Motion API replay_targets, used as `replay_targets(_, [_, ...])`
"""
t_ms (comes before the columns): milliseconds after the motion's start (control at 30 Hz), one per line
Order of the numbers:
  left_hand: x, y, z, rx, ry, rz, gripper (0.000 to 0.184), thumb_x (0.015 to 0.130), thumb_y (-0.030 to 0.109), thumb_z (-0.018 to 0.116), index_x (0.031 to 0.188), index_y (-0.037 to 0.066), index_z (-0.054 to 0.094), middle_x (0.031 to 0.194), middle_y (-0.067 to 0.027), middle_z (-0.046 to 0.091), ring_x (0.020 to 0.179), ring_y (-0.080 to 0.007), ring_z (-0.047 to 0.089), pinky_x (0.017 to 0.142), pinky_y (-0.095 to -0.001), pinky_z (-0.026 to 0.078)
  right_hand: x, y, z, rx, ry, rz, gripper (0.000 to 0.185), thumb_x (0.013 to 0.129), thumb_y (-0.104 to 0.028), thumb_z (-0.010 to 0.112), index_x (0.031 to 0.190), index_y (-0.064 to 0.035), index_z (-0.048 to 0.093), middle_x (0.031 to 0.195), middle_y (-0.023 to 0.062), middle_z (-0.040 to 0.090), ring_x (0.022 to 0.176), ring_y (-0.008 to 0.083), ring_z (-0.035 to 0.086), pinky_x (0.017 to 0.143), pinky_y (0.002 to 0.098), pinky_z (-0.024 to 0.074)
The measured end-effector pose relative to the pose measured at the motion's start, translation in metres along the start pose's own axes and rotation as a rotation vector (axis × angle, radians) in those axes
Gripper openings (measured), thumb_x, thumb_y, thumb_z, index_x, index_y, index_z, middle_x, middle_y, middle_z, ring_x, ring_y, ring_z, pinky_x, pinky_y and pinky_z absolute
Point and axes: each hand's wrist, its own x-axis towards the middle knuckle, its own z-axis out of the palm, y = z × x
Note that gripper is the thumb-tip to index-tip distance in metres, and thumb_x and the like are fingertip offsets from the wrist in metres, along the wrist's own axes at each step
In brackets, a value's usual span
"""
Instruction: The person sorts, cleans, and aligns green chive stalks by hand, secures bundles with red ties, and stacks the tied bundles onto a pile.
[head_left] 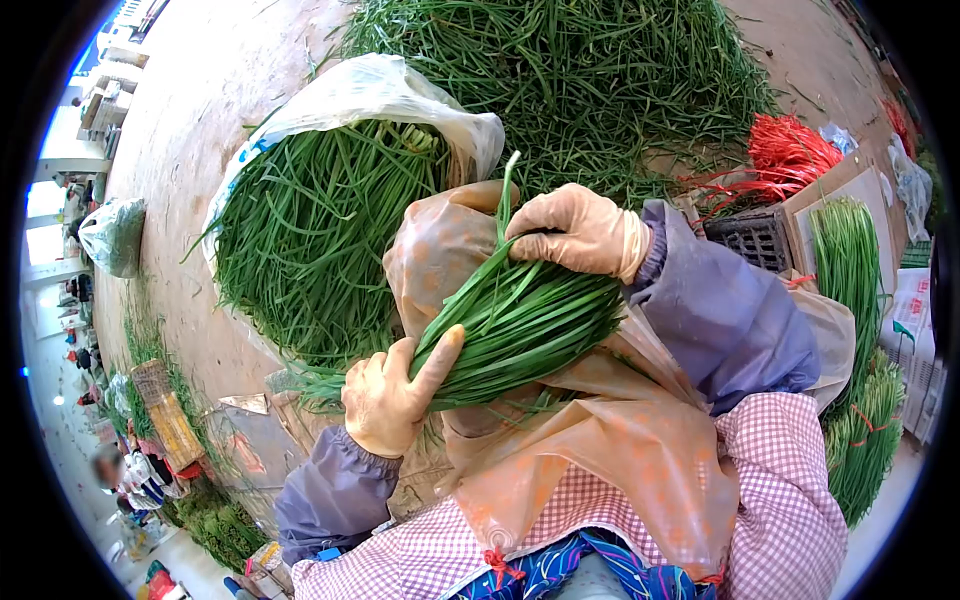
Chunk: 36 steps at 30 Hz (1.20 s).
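A bunch of garlic chives (520,335) lies across my lap, over a translucent plastic apron with orange dots (610,455). My left hand (385,400), in a pale rubber glove, is closed around one end of the bunch with the thumb laid along the top. Above the bunch, my right hand (580,235), gloved too, pinches a few chive stalks (505,200) whose pale ends point upward. Close by on the left, a white plastic bag (375,85) stands open, packed with loose garlic chives (320,215).
A large heap of chives (560,80) covers the floor ahead. To the right are red plastic ties (790,155), a black crate (750,240) and tied chive bundles (865,430). Far left, a filled bag (113,237) stands on the floor; people and more greens are beyond.
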Motion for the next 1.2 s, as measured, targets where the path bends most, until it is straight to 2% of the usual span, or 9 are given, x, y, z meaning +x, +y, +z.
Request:
replay_targets(267, [0.003, 0.005, 0.002, 0.013, -0.021, -0.066, 0.090, 0.066, 0.007, 0.066, 0.148, 0.029, 0.037, 0.107, -0.0120, 0.059, 0.080, -0.0286, 0.062, 0.069, -0.0433, 0.051, -0.010, 0.034, 0.022, -0.453, 0.454, -0.554, 0.031, 0.076, -0.008, 0.075, 0.106, -0.0117, 0.067, 0.081, 0.0094, 0.069, 0.074, 0.0253, 0.068, 0.064, 0.0328, 0.0550])
replay_targets(567, [0.005, 0.008, 0.004, -0.081, 0.036, -0.067, 0.088, 0.064, 0.008, 0.071, 0.145, 0.028, 0.042, 0.103, -0.0136, 0.060, 0.078, -0.0316, 0.063, 0.067, -0.0430, 0.051, -0.019, 0.070, 0.002, -0.571, 0.838, -0.437, 0.016, 0.086, -0.004, 0.062, 0.100, -0.0102, 0.067, 0.083, 0.0099, 0.067, 0.067, 0.0241, 0.065, 0.061, 0.0328, 0.0551])
replay_targets(600, [0.004, 0.007, 0.006, -0.108, 0.052, -0.081, 0.087, 0.065, 0.007, 0.071, 0.144, 0.027, 0.044, 0.102, -0.0133, 0.060, 0.078, -0.0318, 0.063, 0.066, -0.0426, 0.051, -0.018, 0.091, -0.005, 0.094, 0.888, -0.291, 0.011, 0.090, -0.004, 0.063, 0.099, -0.0080, 0.068, 0.082, 0.0058, 0.066, 0.068, 0.0164, 0.061, 0.060, 0.0292, 0.0527])
replay_targets(700, [-0.003, 0.005, 0.016, -0.186, 0.105, -0.129, 0.083, 0.065, 0.005, 0.070, 0.142, 0.025, 0.048, 0.097, -0.0121, 0.061, 0.077, -0.0319, 0.063, 0.065, -0.0410, 0.051, -0.054, 0.115, -0.065, 0.507, 1.129, 0.228, 0.006, 0.093, -0.009, 0.061, 0.094, -0.0061, 0.066, 0.067, -0.0015, 0.057, 0.058, 0.0096, 0.050, 0.053, 0.0238, 0.0439])
replay_targets(833, [-0.002, 0.009, 0.020, -0.258, 0.179, -0.177, 0.082, 0.063, 0.001, 0.071, 0.141, 0.020, 0.050, 0.092, -0.0106, 0.061, 0.077, -0.0316, 0.064, 0.065, -0.0391, 0.051, -0.105, 0.181, -0.075, -0.784, 0.515, 0.736, 0.047, 0.089, -0.035, 0.062, 0.118, 0.0013, 0.055, 0.103, 0.0134, 0.067, 0.089, 0.0273, 0.064, 0.077, 0.0435, 0.0510])
replay_targets(900, [0.000, 0.015, 0.018, -0.295, 0.178, -0.229, 0.082, 0.064, 0.002, 0.071, 0.141, 0.020, 0.049, 0.091, -0.0109, 0.061, 0.076, -0.0322, 0.064, 0.065, -0.0396, 0.051, -0.107, 0.216, -0.053, -0.330, 0.707, 0.653, 0.062, 0.086, -0.048, 0.062, 0.126, -0.0016, 0.051, 0.123, 0.0184, 0.061, 0.111, 0.0288, 0.060, 0.094, 0.0450, 0.0460])
replay_targets(967, [0.004, 0.022, 0.009, -0.349, 0.140, -0.258, 0.080, 0.067, -0.005, 0.068, 0.142, 0.017, 0.048, 0.093, -0.0127, 0.062, 0.080, -0.0333, 0.064, 0.069, -0.0387, 0.052, -0.095, 0.191, -0.030, 0.880, 0.528, 0.653, 0.062, 0.087, -0.050, 0.062, 0.127, -0.0040, 0.052, 0.125, 0.0184, 0.060, 0.113, 0.0282, 0.059, 0.098, 0.0438, 0.0454])
replay_targets(1100, [0.014, 0.026, -0.004, -0.350, 0.045, -0.269, 0.074, 0.072, -0.010, 0.065, 0.142, 0.010, 0.047, 0.101, -0.0153, 0.066, 0.090, -0.0314, 0.066, 0.079, -0.0357, 0.052, -0.050, 0.138, 0.025, 1.342, 0.269, 0.080, 0.064, 0.090, -0.053, 0.060, 0.130, -0.0030, 0.052, 0.115, 0.0119, 0.065, 0.103, 0.0220, 0.063, 0.090, 0.0352, 0.0518])
replay_targets(1200, [0.023, 0.028, -0.018, -0.585, 0.094, -0.307, 0.064, 0.080, -0.018, 0.054, 0.141, 0.000, 0.045, 0.121, -0.0156, 0.064, 0.108, -0.0190, 0.061, 0.094, -0.0291, 0.047, -0.039, 0.117, 0.014, 1.180, 0.449, 0.011, 0.023, 0.094, -0.027, 0.063, 0.100, -0.0056, 0.068, 0.088, 0.0083, 0.070, 0.076, 0.0166, 0.065, 0.067, 0.0309, 0.0549])
